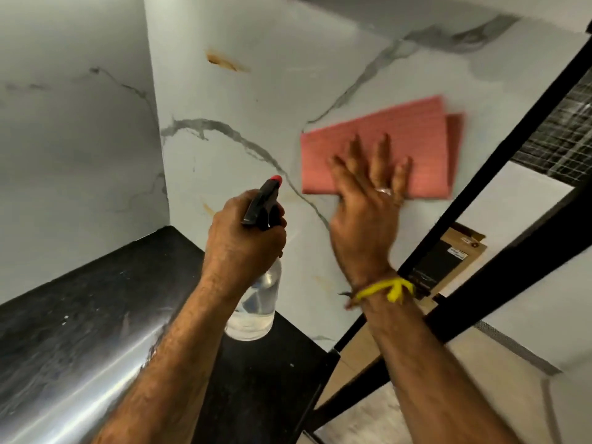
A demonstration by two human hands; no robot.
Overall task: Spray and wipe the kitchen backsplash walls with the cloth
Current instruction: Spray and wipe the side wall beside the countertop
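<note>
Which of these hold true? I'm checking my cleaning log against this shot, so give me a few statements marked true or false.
1. The right hand presses a pink cloth flat against the marble wall, fingers spread. True.
2. The left hand holds a green sponge. False: it grips a clear spray bottle with a black trigger head.
3. An orange-brown stain sits on the wall above and left of the cloth. True.
4. The countertop is white. False: it is black.

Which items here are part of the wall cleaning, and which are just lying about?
In use:
pink cloth, pressed flat by the right hand
spray bottle, held by the left hand
marble backsplash wall

Bystanders:
black countertop
cardboard box
wire mesh
</note>
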